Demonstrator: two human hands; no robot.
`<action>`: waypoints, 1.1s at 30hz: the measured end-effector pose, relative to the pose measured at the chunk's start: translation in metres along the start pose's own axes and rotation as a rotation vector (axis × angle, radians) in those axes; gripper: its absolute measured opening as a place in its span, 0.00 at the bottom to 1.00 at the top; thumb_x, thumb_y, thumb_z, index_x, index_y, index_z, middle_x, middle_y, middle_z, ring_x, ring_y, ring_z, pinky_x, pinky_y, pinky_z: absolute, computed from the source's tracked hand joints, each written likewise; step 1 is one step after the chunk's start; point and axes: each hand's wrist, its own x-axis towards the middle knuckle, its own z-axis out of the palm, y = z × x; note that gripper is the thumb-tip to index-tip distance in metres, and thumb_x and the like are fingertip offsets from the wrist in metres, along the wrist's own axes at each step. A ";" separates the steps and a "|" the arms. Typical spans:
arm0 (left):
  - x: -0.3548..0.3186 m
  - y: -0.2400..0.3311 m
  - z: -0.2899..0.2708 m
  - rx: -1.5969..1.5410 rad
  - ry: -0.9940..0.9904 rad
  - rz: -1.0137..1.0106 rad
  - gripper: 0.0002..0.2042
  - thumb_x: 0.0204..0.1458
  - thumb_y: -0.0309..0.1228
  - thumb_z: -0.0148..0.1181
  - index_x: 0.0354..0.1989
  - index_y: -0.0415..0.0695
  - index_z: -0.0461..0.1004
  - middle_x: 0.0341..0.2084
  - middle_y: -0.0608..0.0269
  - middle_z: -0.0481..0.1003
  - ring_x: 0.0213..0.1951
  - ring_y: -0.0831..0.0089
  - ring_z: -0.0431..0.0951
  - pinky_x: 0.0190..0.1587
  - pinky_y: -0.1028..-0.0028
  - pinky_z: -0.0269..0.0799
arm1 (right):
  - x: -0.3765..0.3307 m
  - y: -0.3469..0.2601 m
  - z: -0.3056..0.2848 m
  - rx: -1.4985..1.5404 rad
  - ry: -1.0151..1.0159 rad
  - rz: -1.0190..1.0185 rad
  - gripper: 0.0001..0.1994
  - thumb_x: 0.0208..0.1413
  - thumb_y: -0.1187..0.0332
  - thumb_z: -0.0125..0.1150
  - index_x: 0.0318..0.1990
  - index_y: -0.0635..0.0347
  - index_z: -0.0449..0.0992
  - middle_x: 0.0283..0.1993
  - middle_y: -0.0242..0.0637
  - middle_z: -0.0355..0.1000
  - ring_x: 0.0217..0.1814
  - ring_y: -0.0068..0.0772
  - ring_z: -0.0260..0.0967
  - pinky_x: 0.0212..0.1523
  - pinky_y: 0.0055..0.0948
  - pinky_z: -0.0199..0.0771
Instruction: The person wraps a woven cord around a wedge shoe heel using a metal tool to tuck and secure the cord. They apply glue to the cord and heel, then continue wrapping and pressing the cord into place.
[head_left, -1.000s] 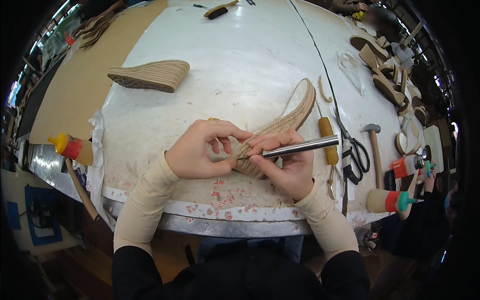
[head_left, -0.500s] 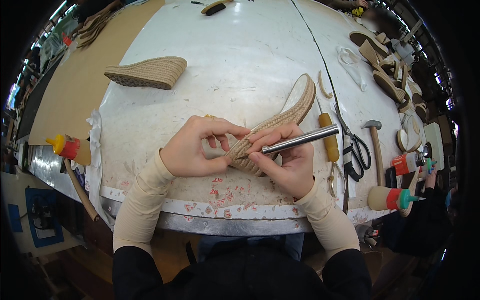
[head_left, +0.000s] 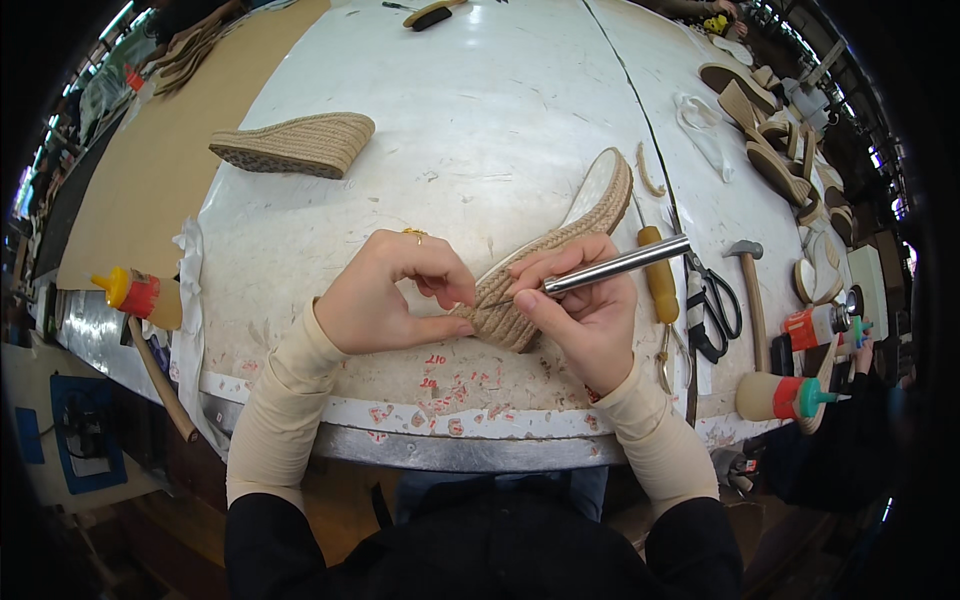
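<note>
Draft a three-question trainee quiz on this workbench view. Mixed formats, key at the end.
1. What does the right hand hold at the beige braided-rope wedge sole?
A) a black-bristled brush
B) a slim silver metal-handled tool
C) a green-tipped plastic bottle

2. True or false: the wooden-handled, grey-headed hammer lies to the right of the black-handled metal scissors.

3. Fill in: the red-labelled plastic bottle at the far left of the table has a ____ cap.

Key: 1 B; 2 true; 3 yellow.
</note>
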 end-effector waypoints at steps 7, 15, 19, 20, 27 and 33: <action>-0.002 0.001 0.000 0.030 0.005 0.060 0.06 0.39 0.22 0.72 0.23 0.42 0.79 0.23 0.65 0.78 0.27 0.75 0.76 0.32 0.76 0.70 | 0.000 0.001 0.000 -0.016 -0.012 -0.003 0.15 0.52 0.82 0.63 0.42 0.63 0.63 0.43 0.44 0.73 0.45 0.22 0.72 0.49 0.22 0.73; -0.004 -0.012 -0.005 -0.151 -0.070 -0.200 0.10 0.47 0.25 0.66 0.37 0.36 0.77 0.24 0.64 0.77 0.26 0.77 0.75 0.31 0.78 0.72 | -0.002 -0.002 0.003 -0.125 -0.032 0.014 0.17 0.50 0.83 0.64 0.43 0.63 0.62 0.44 0.45 0.72 0.44 0.24 0.73 0.48 0.23 0.73; -0.007 -0.008 -0.002 -0.179 0.008 -0.097 0.17 0.43 0.26 0.70 0.44 0.37 0.76 0.32 0.62 0.77 0.31 0.76 0.76 0.34 0.78 0.74 | -0.003 -0.002 0.004 -0.150 -0.032 0.035 0.18 0.49 0.84 0.64 0.43 0.62 0.62 0.45 0.46 0.72 0.44 0.25 0.74 0.47 0.23 0.74; -0.007 -0.006 0.000 -0.178 -0.016 -0.100 0.19 0.42 0.25 0.70 0.45 0.38 0.76 0.34 0.62 0.76 0.33 0.77 0.76 0.36 0.78 0.74 | -0.003 -0.001 0.004 -0.156 -0.036 0.022 0.18 0.49 0.84 0.64 0.43 0.62 0.62 0.45 0.46 0.71 0.44 0.26 0.74 0.47 0.23 0.74; -0.006 -0.008 0.007 -0.120 0.005 -0.043 0.22 0.38 0.21 0.69 0.47 0.39 0.77 0.36 0.62 0.76 0.35 0.77 0.75 0.36 0.80 0.74 | -0.002 0.001 0.003 -0.179 -0.055 -0.003 0.18 0.49 0.84 0.65 0.42 0.62 0.62 0.44 0.45 0.72 0.45 0.26 0.74 0.48 0.24 0.74; -0.007 -0.010 0.010 -0.140 0.030 -0.045 0.22 0.37 0.23 0.71 0.46 0.39 0.78 0.35 0.62 0.76 0.35 0.78 0.75 0.35 0.81 0.74 | -0.002 0.000 0.004 -0.167 -0.041 0.002 0.18 0.49 0.84 0.65 0.42 0.61 0.62 0.41 0.44 0.74 0.45 0.27 0.73 0.49 0.24 0.73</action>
